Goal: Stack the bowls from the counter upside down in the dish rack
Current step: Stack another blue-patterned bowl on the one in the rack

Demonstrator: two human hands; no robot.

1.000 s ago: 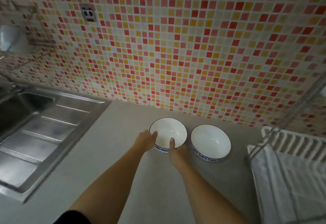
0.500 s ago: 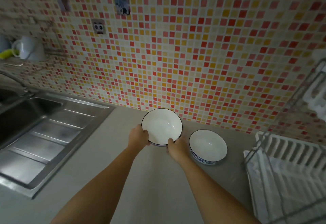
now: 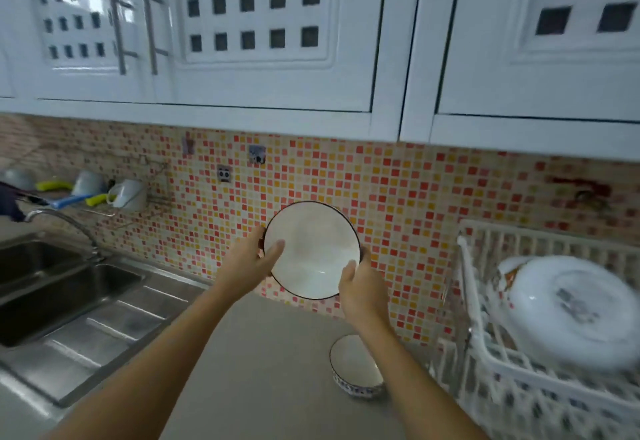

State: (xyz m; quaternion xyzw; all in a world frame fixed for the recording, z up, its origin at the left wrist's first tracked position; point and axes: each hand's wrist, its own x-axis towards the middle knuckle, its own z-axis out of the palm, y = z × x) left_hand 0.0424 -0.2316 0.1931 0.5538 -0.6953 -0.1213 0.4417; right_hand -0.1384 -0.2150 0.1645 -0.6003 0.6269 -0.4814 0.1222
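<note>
Bowl tipped, opening facing the camera (raised above counter), left hand and right hand gripping its rim

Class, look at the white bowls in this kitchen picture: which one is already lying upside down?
The large white bowl in the dish rack; its base faces up. The held bowl and the counter bowl show their insides.

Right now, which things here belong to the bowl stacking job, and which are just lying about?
Part of the job:
held bowl, gripped by left hand and right hand
second bowl on the counter
dish rack

Lying about:
sink
faucet
white cup
</note>
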